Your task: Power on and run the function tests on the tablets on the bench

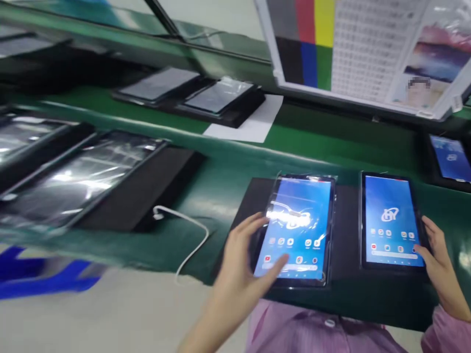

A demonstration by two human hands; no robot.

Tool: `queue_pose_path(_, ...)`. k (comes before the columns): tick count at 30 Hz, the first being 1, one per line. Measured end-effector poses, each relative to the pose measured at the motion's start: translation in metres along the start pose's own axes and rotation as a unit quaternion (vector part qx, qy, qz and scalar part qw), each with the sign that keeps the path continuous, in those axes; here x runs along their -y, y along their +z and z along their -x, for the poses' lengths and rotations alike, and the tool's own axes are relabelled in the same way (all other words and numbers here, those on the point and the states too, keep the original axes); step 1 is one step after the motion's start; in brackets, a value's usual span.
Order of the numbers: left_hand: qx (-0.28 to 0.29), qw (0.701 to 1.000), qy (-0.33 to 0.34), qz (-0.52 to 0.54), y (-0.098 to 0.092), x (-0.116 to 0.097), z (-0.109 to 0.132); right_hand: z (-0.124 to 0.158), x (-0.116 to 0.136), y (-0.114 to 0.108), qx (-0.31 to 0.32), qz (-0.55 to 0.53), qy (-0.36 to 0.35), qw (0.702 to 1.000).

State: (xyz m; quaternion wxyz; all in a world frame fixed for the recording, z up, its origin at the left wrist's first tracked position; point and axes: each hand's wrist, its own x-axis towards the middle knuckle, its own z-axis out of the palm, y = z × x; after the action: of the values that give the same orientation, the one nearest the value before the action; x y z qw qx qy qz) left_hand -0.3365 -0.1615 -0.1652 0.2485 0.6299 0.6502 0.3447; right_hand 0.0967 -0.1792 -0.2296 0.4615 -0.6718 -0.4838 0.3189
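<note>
The left hand (243, 255) covers the left tablet (300, 225) at its lower left corner; whether it grips is unclear. The right hand (437, 260) hides one edge of the right tablet (390, 220). Icons on both are too small to read. A third tablet (451, 158) is cut by the right edge. The chart (368, 49) runs off the top, its print unreadable. The dark tablets (84, 171) on the left are smeared, and the blue shape (44, 277) cannot be identified.

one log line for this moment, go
left hand: touching left tablet edge | right hand: at right tablet edge | both screens lit | white cable lying left
</note>
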Motion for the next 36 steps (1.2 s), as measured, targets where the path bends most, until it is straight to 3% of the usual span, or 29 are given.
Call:
queue_pose_path(4,0.066,0.995,0.072,-0.037,0.028,-0.012,0.008,0.01,0.022,0.001,-0.012,-0.067,0.094,0.993)
queue_pose_path(9,0.075,0.991,0.104,-0.049,0.046,-0.012,0.001,0.014,0.04,0.007,-0.047,-0.066,0.066,0.995)
queue_pose_path(14,0.056,0.991,0.106,-0.051,0.027,-0.009,-0.011,0.013,0.043,0.011,-0.072,-0.07,0.038,0.994)
queue_pose_path(20,0.016,0.997,0.036,-0.059,-0.008,0.019,-0.011,0.013,0.044,0.011,-0.089,-0.059,0.042,0.993)
queue_pose_path(25,0.065,0.998,-0.002,-0.017,-0.004,0.03,0.0,0.012,0.037,0.01,-0.081,-0.045,0.035,0.995)
queue_pose_path(32,0.05,0.997,-0.018,0.06,0.002,0.039,-0.009,0.011,0.041,0.011,-0.039,-0.029,0.032,0.998)
queue_pose_path(36,0.073,0.987,-0.047,0.138,-0.001,0.049,-0.01,0.011,0.039,0.007,-0.026,-0.007,0.03,0.999)
